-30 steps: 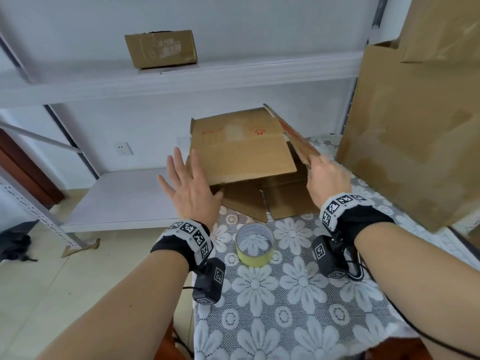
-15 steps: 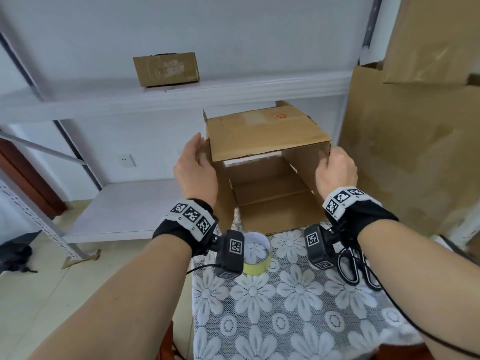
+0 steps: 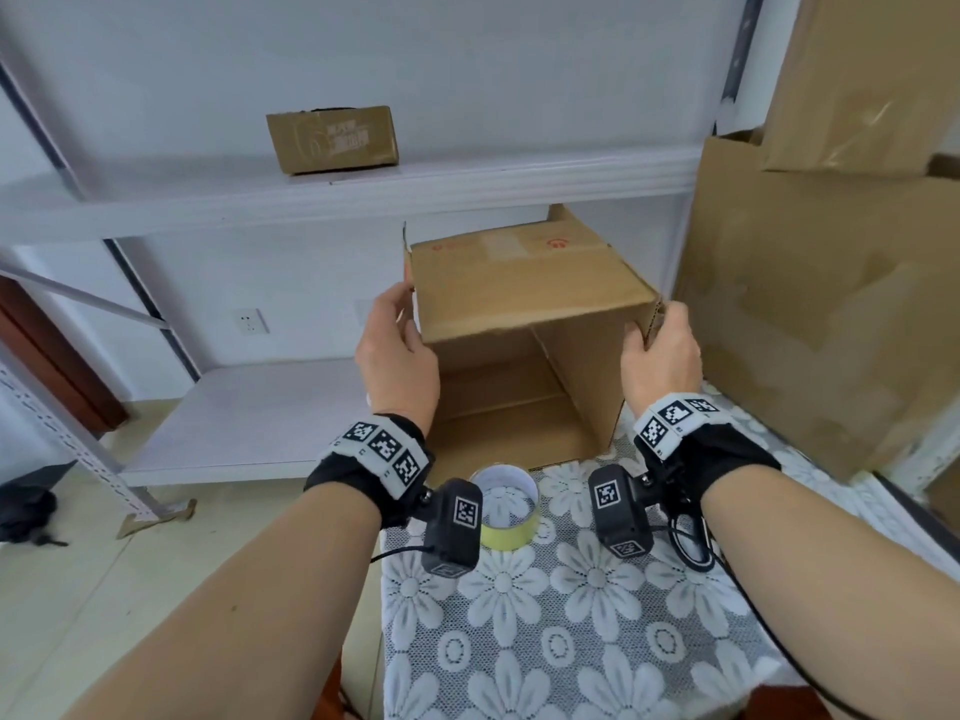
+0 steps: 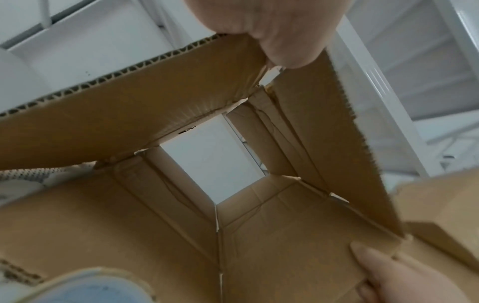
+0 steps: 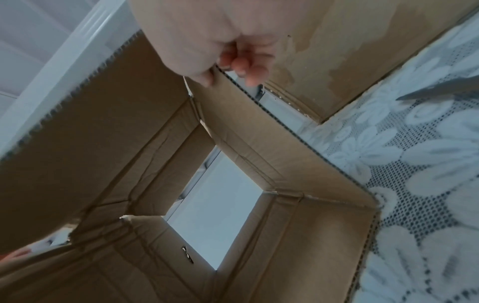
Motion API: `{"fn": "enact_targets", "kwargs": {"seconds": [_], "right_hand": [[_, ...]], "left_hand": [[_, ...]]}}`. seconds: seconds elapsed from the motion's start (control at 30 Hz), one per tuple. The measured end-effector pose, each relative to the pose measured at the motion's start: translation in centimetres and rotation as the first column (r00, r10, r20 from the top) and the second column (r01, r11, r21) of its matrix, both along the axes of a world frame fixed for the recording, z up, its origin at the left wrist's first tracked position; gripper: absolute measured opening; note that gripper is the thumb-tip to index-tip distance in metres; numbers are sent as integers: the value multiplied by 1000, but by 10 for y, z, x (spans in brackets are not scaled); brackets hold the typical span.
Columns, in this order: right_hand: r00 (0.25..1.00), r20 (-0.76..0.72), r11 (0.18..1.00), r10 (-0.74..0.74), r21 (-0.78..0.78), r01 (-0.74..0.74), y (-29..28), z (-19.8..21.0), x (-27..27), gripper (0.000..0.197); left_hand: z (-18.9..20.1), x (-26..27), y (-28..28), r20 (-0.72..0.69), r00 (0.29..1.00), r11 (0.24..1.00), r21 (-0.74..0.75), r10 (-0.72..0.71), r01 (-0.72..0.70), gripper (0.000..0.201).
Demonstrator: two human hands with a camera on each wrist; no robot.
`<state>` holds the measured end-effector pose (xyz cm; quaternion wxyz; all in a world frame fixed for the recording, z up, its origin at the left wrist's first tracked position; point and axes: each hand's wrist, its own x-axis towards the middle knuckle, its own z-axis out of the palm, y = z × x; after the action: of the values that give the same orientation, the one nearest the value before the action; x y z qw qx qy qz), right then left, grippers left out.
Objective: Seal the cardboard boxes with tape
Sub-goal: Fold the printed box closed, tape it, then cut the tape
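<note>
While a tape roll (image 3: 506, 506) sits just before it, the box (image 3: 524, 283) lies on your table (image 3: 571, 641), open toward you; your left hand (image 3: 397, 356) and right hand (image 3: 662, 350) grip its side edges.

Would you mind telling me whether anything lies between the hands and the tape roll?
Nothing visible does: the tape roll stands uncovered on the tablecloth, below both hands, the left hand and right hand gripping the cardboard box.

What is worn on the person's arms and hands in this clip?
Bare forearms, no sleeves. Each wrist has a black fabric wristband bearing white tiles with black square-code markers, plus a black box-shaped wrist camera with its own marker and a thin black cable. Left hand and right hand are ungloved.
</note>
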<state>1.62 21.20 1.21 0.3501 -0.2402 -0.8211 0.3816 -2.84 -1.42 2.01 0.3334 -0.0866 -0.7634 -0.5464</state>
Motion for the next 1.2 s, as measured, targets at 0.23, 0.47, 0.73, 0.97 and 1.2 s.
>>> {"fn": "enact_targets", "kwargs": {"seconds": [0.23, 0.47, 0.73, 0.97, 1.2], "right_hand": [[975, -220, 956, -34, 277, 96, -18, 8, 3, 55], [998, -23, 723, 61, 690, -28, -11, 1, 4, 39], [969, 234, 369, -79, 910, -189, -14, -2, 5, 34], [868, 424, 229, -257, 900, -371, -30, 1, 7, 59], [769, 640, 478, 5, 674, -564, -42, -15, -10, 76]], "left_hand": [[-4, -3, -16, -42, 998, 999, -5, 40, -40, 35], [-4, 6, -23, 12, 999, 972, -229, -42, 43, 56], [-6, 5, -29, -17, 998, 975, -216, -59, 54, 51], [-7, 8, -28, 2, 997, 973, -220, -75, 73, 47], [-18, 16, -27, 149, 987, 973, -214, -57, 89, 69]]}}
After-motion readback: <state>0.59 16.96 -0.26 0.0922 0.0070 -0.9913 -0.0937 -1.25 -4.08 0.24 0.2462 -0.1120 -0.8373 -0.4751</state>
